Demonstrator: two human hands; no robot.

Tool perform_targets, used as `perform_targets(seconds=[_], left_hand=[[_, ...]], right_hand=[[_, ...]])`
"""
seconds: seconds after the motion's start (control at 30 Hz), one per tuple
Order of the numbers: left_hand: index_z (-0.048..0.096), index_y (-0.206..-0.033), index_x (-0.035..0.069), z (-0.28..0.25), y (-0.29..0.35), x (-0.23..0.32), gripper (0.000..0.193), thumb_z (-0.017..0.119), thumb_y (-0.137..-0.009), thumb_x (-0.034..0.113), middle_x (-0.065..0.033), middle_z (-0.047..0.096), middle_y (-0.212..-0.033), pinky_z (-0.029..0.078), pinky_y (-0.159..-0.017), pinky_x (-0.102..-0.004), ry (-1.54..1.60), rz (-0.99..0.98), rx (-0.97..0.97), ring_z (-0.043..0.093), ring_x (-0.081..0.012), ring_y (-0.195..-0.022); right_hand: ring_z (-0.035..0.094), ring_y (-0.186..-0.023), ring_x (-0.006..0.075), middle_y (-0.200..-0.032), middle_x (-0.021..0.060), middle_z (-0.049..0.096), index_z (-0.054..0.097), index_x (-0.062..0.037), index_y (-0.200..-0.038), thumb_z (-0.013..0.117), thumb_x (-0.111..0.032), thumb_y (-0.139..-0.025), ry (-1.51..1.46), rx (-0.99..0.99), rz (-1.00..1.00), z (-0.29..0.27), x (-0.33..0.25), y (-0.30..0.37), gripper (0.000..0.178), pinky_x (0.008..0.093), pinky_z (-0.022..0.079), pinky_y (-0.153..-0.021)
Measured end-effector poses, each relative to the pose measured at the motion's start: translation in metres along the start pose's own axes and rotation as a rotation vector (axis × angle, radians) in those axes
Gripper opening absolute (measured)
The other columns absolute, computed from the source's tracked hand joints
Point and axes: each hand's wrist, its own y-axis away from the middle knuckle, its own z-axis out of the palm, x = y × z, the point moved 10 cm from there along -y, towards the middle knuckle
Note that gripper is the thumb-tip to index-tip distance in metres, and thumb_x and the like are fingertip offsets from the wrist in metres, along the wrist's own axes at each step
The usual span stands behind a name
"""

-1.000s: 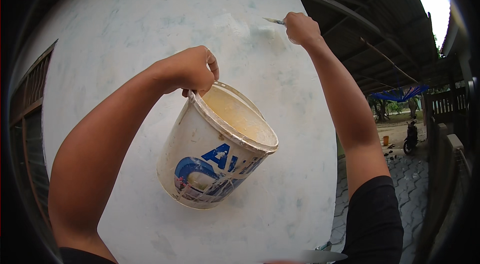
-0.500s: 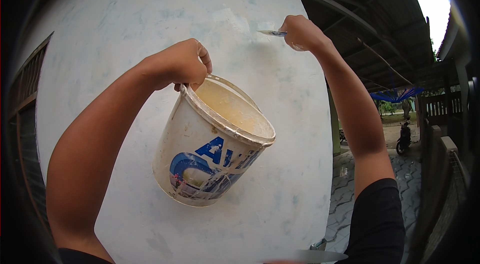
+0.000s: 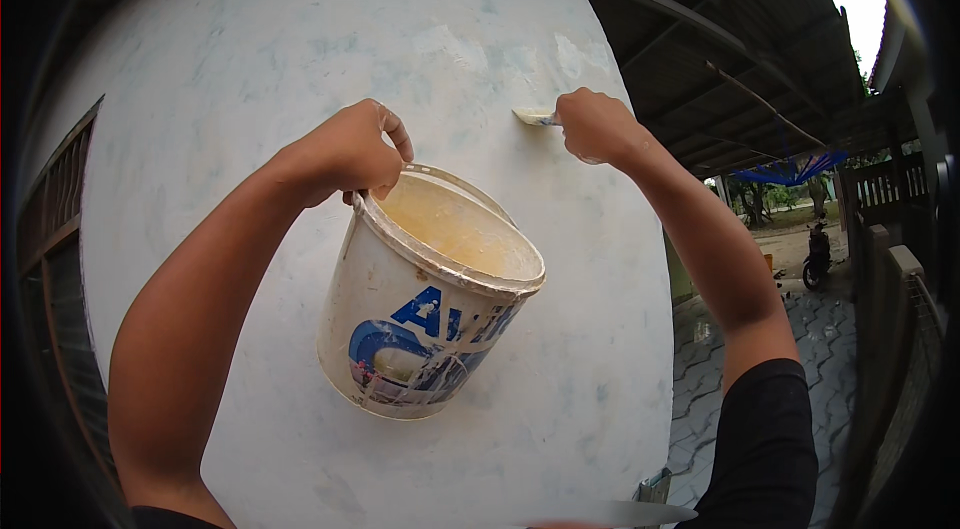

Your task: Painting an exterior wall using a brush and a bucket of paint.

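My left hand (image 3: 352,154) is closed on the rim of a white plastic bucket (image 3: 400,299). The bucket hangs tilted to the right, its mouth partly facing me, with pale yellowish residue on the inner wall. Blue lettering and a picture mark its worn outside. Higher up and to the right, my right hand (image 3: 600,131) is wrapped round a putty knife (image 3: 535,117), whose handle is mostly hidden in the fist. Its blade points left, at the white wall (image 3: 300,39); whether it touches cannot be made out. Fresh-looking whitish patches show on the wall above the blade.
A barred window (image 3: 60,199) is at the far left. The wall's edge runs down on the right, beside a dark roof (image 3: 720,19). Beyond lie a paved yard (image 3: 820,359), a parked motorcycle (image 3: 818,257) and a blue hanging cloth (image 3: 790,170).
My right hand has moved down a little with the putty knife, and more of the blade's face shows. The bucket stays in my left hand, nearly in place.
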Motion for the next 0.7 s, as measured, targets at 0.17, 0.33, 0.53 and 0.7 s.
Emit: perform_targets(seconds=[0.17,0.33,0.53,0.7], left_hand=[[0.067,-0.098,-0.009,0.001,0.001,0.009,0.044,0.055,-0.055,-0.008,-0.0145,0.062,-0.069,0.042,-0.043,-0.032,-0.005,0.011,-0.006,0.056,-0.0202,-0.053],[0.067,-0.105,-0.006,0.007,0.004,0.011,0.044,0.058,-0.062,-0.005,-0.0119,0.065,-0.067,0.042,-0.047,-0.0297,-0.034,0.009,-0.018,0.059,-0.0168,-0.056],[0.067,-0.104,-0.006,0.0,0.008,-0.004,0.042,0.058,-0.063,-0.006,-0.0122,0.066,-0.069,0.042,-0.047,-0.0297,-0.039,-0.046,0.012,0.06,-0.0167,-0.057],[0.067,-0.106,-0.007,0.004,-0.001,0.005,0.044,0.059,-0.063,-0.006,-0.0143,0.067,-0.074,0.043,-0.047,-0.0298,-0.08,-0.01,-0.012,0.061,-0.018,-0.058]], right_hand=[[0.074,-0.086,0.041,-0.095,0.0219,0.075,0.075,0.002,-0.094,0.062,-0.001,-0.082,-0.04,0.105,0.131,-0.041,0.035,-0.03,0.017,0.0462,0.058,-0.073],[0.075,-0.087,0.0381,-0.094,0.0235,0.074,0.074,0.002,-0.089,0.06,-0.003,-0.088,-0.029,0.372,0.118,0.038,0.039,-0.042,0.014,0.0475,0.06,-0.074],[0.076,-0.084,0.0357,-0.09,0.0205,0.075,0.077,-0.0007,-0.093,0.061,-0.001,-0.083,0.058,-0.035,0.004,0.01,-0.036,0.013,0.019,0.0455,0.059,-0.071],[0.074,-0.081,0.0362,-0.091,0.02,0.075,0.078,-0.0019,-0.097,0.063,0.002,-0.078,-0.04,0.135,0.1,-0.055,-0.021,-0.02,0.025,0.0435,0.057,-0.069]])
